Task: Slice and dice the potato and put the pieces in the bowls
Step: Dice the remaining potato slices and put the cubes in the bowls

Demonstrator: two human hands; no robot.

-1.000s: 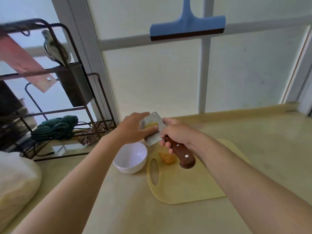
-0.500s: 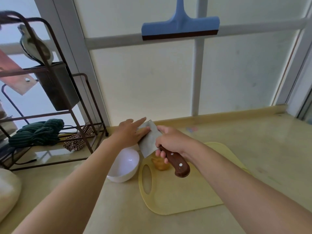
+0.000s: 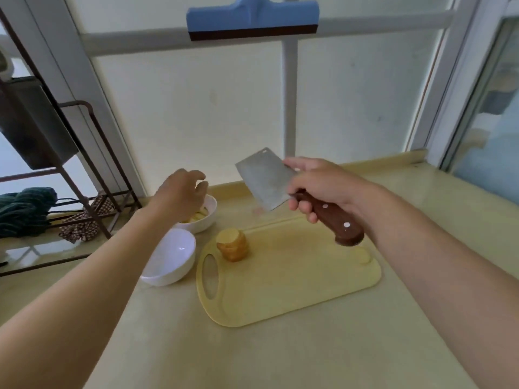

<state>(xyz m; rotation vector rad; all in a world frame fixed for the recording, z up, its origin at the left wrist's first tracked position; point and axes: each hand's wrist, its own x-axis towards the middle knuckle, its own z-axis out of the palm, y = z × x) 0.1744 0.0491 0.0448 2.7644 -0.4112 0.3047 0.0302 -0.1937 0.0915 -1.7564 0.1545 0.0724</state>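
Fingers of the right hand (image 3: 323, 186) wrap the cleaver (image 3: 266, 178) handle, blade raised above the board (image 3: 295, 279) at its far edge. The left hand (image 3: 179, 192), loosely curled and holding nothing, hovers over the far bowl (image 3: 210, 219) of slices (image 3: 200, 213), apart from the blade. The potato (image 3: 232, 244) stands by the board's handle hole, and the near bowl (image 3: 174, 256) sits beside that edge.

Blue squeegee (image 3: 252, 15) on the window rail (image 3: 379, 22), green cloth (image 3: 25, 209) by a metal rack (image 3: 76, 103)
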